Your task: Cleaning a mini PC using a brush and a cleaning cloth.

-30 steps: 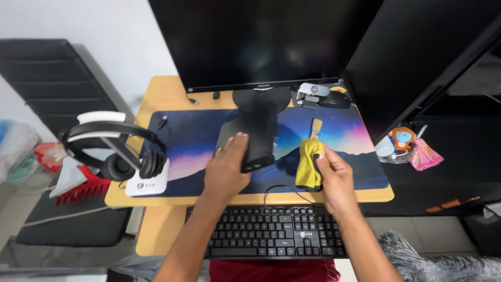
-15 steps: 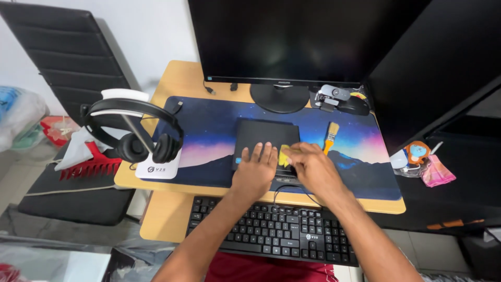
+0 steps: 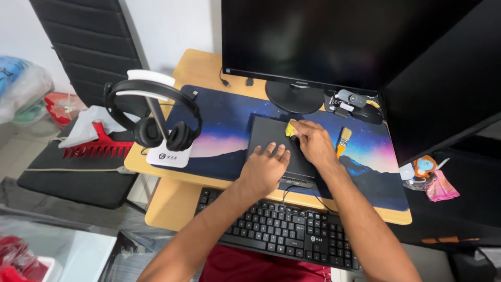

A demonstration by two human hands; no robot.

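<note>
Head view: flat matte-black box (image 3: 271, 143) lies under the open-palmed left hand (image 3: 266, 169) while the right hand (image 3: 313, 143) clutches a yellow cloth (image 3: 290, 128).

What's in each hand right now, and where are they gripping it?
The right hand presses a bunched yellow cloth under its fingertips onto the flat black box. The left hand grips nothing; it lies flat on the box's near edge.

The flat black box (image 3: 279, 143) lies level on my desk mat, under my left palm; my right fingers press the crumpled yellow cloth (image 3: 290, 128) onto its far edge.
</note>
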